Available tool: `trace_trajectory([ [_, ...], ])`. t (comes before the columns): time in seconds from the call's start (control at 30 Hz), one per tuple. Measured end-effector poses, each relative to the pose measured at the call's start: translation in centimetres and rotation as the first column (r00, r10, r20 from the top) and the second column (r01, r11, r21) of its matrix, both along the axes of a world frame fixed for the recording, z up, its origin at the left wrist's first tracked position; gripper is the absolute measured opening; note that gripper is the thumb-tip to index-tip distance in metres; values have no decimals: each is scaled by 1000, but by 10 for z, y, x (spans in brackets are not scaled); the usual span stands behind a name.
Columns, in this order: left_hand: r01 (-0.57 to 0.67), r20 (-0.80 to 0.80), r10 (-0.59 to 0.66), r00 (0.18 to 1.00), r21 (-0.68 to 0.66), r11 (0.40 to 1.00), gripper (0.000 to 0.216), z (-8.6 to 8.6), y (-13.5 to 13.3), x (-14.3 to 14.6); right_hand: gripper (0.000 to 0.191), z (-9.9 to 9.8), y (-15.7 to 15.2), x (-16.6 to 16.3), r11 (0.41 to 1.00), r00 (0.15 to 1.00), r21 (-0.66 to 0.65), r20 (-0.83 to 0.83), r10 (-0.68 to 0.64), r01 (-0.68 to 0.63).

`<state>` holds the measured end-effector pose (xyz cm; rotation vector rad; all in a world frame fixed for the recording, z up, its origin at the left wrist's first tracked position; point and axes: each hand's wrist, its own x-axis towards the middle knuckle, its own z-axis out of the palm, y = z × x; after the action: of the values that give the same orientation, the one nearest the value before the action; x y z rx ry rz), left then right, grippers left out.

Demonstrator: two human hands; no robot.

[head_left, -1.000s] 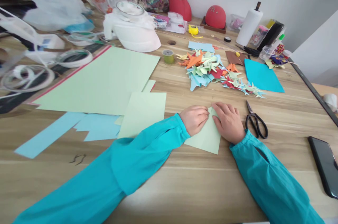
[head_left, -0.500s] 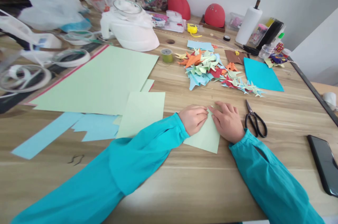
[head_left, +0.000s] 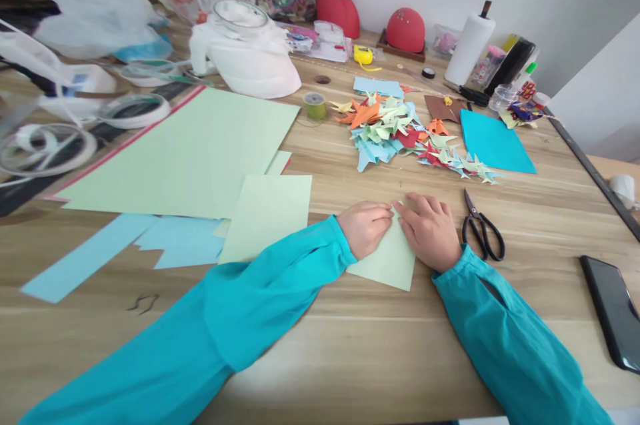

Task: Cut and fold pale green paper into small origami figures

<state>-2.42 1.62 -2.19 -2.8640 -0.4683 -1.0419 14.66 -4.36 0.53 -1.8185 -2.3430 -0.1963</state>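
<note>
A pale green sheet of paper lies on the table between my two hands, its far end mostly covered by them. My left hand is closed, with fingertips together on the sheet's far left edge. From the other side, my right hand rests on the far right edge, fingers stretched and apart. Both index fingertips nearly meet at the sheet's far tip. Black-handled scissors lie just right of my right hand. A second pale green sheet lies to the left, partly behind my left sleeve.
A large green sheet and blue paper pieces cover the left side. Folded paper stars are heaped beyond my hands, near a thread spool and a turquoise sheet. A phone lies at the right.
</note>
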Motion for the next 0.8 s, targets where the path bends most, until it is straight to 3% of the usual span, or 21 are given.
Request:
trace_trajectory([
  [0.23,19,-39,-18,999,27,999,25,-15,6,2,36,2,0,-2,1000,1000,-5,5,-13,14],
  [0.5,-11,-177,-17,984,-159,987,30,-7,0,-10,34,2,0,-2,999,1000,-15,0,-29,29],
  [0.8,14,-90,-20,996,-67,998,31,-27,0,-26,34,0,0,-1,999,999,-5,-17,-32,32],
])
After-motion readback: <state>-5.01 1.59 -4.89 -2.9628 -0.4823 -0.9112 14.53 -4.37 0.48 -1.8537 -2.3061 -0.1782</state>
